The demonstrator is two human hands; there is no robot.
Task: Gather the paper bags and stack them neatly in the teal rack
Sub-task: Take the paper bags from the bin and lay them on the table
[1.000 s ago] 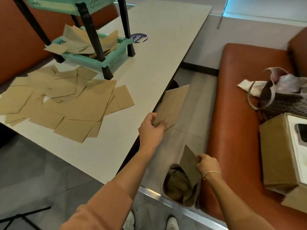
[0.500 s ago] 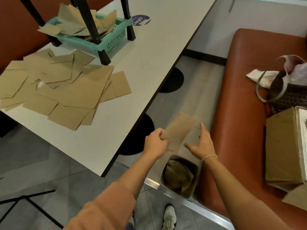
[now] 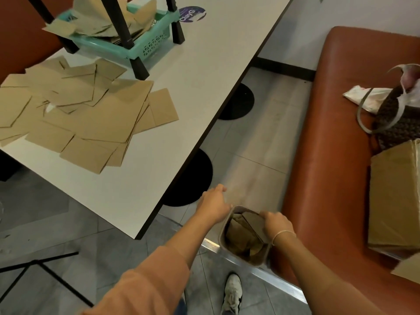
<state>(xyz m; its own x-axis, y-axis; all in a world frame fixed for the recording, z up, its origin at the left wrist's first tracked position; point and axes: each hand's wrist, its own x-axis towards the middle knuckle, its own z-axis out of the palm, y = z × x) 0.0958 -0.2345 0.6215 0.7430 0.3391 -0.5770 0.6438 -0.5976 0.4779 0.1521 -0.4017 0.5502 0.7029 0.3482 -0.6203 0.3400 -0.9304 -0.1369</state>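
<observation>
Both hands have dropped to the floor bin [image 3: 244,251]: right hand [image 3: 276,226] grips a paper bag [image 3: 254,223] inside it, left hand [image 3: 213,204] loosely curled, empty, touching its near-left rim. Open floor lies between the table edge [image 3: 204,137] and right-hand bench [image 3: 336,155]; the teal rack [image 3: 145,45] stands far left.

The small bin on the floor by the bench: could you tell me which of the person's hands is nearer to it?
Right. The right hand is over the bin, gripping a paper bag inside it. The left hand sits beside the bin's left rim.
</observation>
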